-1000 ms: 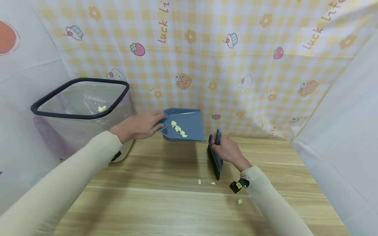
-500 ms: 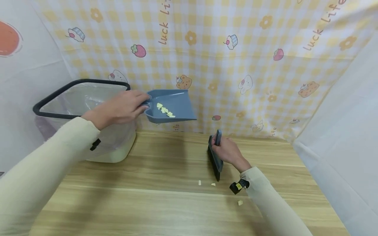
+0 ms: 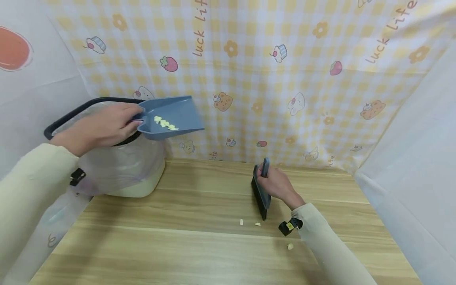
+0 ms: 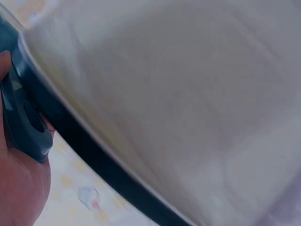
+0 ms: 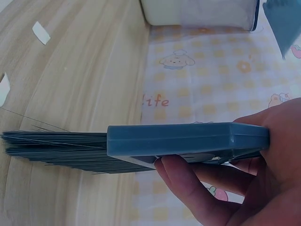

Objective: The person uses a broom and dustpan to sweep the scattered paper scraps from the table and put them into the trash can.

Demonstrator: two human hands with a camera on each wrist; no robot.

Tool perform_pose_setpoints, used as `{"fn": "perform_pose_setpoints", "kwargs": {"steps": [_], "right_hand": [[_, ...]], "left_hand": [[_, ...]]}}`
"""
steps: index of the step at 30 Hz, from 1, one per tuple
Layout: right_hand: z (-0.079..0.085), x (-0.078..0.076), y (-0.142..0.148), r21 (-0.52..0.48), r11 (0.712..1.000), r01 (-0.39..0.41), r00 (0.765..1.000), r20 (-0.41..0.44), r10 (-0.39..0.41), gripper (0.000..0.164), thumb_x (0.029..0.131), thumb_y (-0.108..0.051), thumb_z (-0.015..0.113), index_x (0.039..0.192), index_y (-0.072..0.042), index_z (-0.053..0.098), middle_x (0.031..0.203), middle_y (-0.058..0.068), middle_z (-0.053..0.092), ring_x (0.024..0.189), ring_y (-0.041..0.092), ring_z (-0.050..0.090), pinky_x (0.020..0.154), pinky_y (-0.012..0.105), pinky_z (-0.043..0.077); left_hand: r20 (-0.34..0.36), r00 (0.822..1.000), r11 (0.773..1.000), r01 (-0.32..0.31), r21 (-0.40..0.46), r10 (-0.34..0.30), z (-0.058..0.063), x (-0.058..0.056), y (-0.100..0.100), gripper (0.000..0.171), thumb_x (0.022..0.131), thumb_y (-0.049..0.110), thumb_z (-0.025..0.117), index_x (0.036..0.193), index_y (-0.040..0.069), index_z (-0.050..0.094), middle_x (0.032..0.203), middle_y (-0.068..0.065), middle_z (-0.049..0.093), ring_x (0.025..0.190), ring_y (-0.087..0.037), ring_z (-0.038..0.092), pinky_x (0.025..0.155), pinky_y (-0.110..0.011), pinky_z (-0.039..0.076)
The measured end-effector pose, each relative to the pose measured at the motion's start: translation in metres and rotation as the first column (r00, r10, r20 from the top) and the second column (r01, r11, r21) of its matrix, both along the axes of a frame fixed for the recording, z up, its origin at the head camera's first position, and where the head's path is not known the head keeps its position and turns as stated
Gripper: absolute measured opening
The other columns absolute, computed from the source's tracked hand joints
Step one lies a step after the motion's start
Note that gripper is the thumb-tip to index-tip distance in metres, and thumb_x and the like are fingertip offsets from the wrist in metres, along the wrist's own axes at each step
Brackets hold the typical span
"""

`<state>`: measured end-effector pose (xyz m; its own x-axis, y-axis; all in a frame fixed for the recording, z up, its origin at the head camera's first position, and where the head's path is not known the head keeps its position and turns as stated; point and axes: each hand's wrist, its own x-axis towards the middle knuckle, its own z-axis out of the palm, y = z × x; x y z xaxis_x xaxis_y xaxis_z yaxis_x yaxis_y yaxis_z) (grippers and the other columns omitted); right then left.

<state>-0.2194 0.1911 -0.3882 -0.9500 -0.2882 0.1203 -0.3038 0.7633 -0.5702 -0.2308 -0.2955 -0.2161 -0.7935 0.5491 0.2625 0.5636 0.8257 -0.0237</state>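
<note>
My left hand [image 3: 107,126] grips the handle of a blue-grey dustpan [image 3: 178,114], raised beside and partly over the rim of a lined trash bin [image 3: 132,166]. Several pale yellow paper scraps [image 3: 164,123] lie in the pan near its handle end. In the left wrist view the dustpan handle [image 4: 28,127] sits in the palm, with the bin's dark rim [image 4: 94,146] and pale liner filling the rest. On the right, my right hand [image 3: 279,184] holds a blue-grey hand brush [image 3: 263,194], its dark bristles [image 5: 61,148] pointing down at the wooden table.
Small scraps lie on the wooden table [image 3: 199,253]: a scrap [image 3: 241,222] and another scrap [image 3: 257,224] near the brush, and a scrap [image 3: 290,246] by the right sleeve. A checked curtain [image 3: 228,71] hangs along the back edge, with white cloth [image 3: 413,174] at the right.
My left hand has carried the dustpan up and to the left, from over the table to the bin, with the scraps still in it. The right hand and brush have stayed almost in place.
</note>
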Motion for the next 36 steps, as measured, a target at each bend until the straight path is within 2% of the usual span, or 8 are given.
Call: {"fn": "perform_pose_setpoints", "kwargs": {"steps": [6, 13, 17, 21, 27, 30, 33, 36], "right_hand": [[-0.001, 0.001, 0.001, 0.0, 1.0, -0.002, 1.0, 0.009, 0.002, 0.02, 0.106, -0.015, 0.057, 0.086, -0.017, 0.053, 0.068, -0.005, 0.045, 0.061, 0.016, 0.044, 0.064, 0.036, 0.038], [-0.003, 0.002, 0.003, 0.005, 1.0, -0.003, 1.0, 0.012, 0.003, 0.019, 0.106, -0.015, 0.056, 0.087, -0.017, 0.053, 0.069, -0.005, 0.046, 0.06, 0.016, 0.044, 0.063, 0.036, 0.038], [-0.004, 0.002, 0.004, 0.009, 1.0, -0.002, 1.0, 0.013, 0.002, 0.015, 0.106, -0.016, 0.056, 0.091, -0.017, 0.056, 0.07, -0.004, 0.05, 0.06, 0.016, 0.047, 0.064, 0.036, 0.04], [-0.003, 0.001, 0.003, 0.011, 1.0, 0.007, 1.0, 0.019, -0.007, 0.012, 0.106, -0.017, 0.057, 0.094, -0.017, 0.058, 0.07, -0.004, 0.053, 0.061, 0.017, 0.05, 0.064, 0.036, 0.042], [-0.003, 0.0, 0.003, 0.01, 1.0, -0.003, 1.0, 0.011, 0.002, 0.012, 0.106, -0.016, 0.057, 0.095, -0.017, 0.059, 0.069, -0.004, 0.053, 0.06, 0.017, 0.05, 0.063, 0.036, 0.042], [-0.002, 0.0, 0.003, 0.003, 1.0, -0.013, 1.0, 0.006, 0.013, 0.011, 0.107, -0.016, 0.057, 0.097, -0.017, 0.06, 0.07, -0.004, 0.055, 0.061, 0.017, 0.051, 0.063, 0.036, 0.042], [-0.002, 0.0, 0.002, -0.006, 1.0, -0.026, 1.0, 0.002, 0.026, 0.011, 0.108, -0.016, 0.057, 0.097, -0.016, 0.06, 0.071, -0.004, 0.054, 0.061, 0.017, 0.05, 0.064, 0.036, 0.042], [-0.002, 0.0, 0.001, -0.01, 0.999, -0.035, 0.999, 0.004, 0.035, 0.012, 0.108, -0.015, 0.057, 0.095, -0.016, 0.059, 0.069, -0.005, 0.05, 0.061, 0.016, 0.047, 0.064, 0.036, 0.041]], "left_hand": [[-0.045, 0.996, 0.997, -0.073, -0.002, 0.072, -0.002, 0.007, -0.036, 0.035, 0.107, 0.007, 0.061, 0.133, -0.016, 0.059, 0.13, -0.039, 0.064, 0.123, -0.055, 0.062, 0.107, -0.07, 0.047], [-0.002, 0.982, 0.982, -0.189, 0.009, 0.189, -0.007, 0.012, -0.077, 0.036, 0.108, 0.005, 0.055, 0.134, -0.02, 0.056, 0.128, -0.046, 0.061, 0.116, -0.061, 0.061, 0.103, -0.074, 0.047], [-0.037, 0.968, 0.969, -0.247, 0.019, 0.247, -0.012, 0.013, -0.1, 0.035, 0.108, 0.005, 0.055, 0.131, -0.021, 0.056, 0.124, -0.045, 0.06, 0.11, -0.06, 0.061, 0.099, -0.075, 0.047], [-0.074, 0.951, 0.954, -0.3, 0.006, 0.3, -0.012, 0.019, -0.117, 0.031, 0.106, 0.003, 0.056, 0.124, -0.022, 0.055, 0.112, -0.044, 0.061, 0.097, -0.055, 0.061, 0.093, -0.074, 0.049], [-0.137, 0.921, 0.93, -0.368, -0.006, 0.364, -0.011, 0.026, -0.133, 0.032, 0.102, 0.001, 0.061, 0.12, -0.024, 0.052, 0.104, -0.044, 0.058, 0.086, -0.052, 0.056, 0.088, -0.075, 0.051], [-0.209, 0.898, 0.916, -0.4, -0.019, 0.388, -0.011, 0.029, -0.134, 0.035, 0.099, 0.001, 0.068, 0.118, -0.024, 0.052, 0.101, -0.044, 0.057, 0.082, -0.051, 0.055, 0.087, -0.074, 0.053], [-0.348, 0.877, 0.933, -0.36, -0.023, 0.33, -0.011, 0.03, -0.132, 0.039, 0.09, -0.004, 0.076, 0.116, -0.023, 0.054, 0.096, -0.043, 0.057, 0.079, -0.052, 0.056, 0.084, -0.071, 0.055], [-0.518, 0.82, 0.949, -0.312, -0.048, 0.243, -0.012, 0.029, -0.129, 0.045, 0.08, -0.009, 0.082, 0.116, -0.019, 0.056, 0.097, -0.043, 0.057, 0.08, -0.054, 0.056, 0.078, -0.066, 0.056]]}}
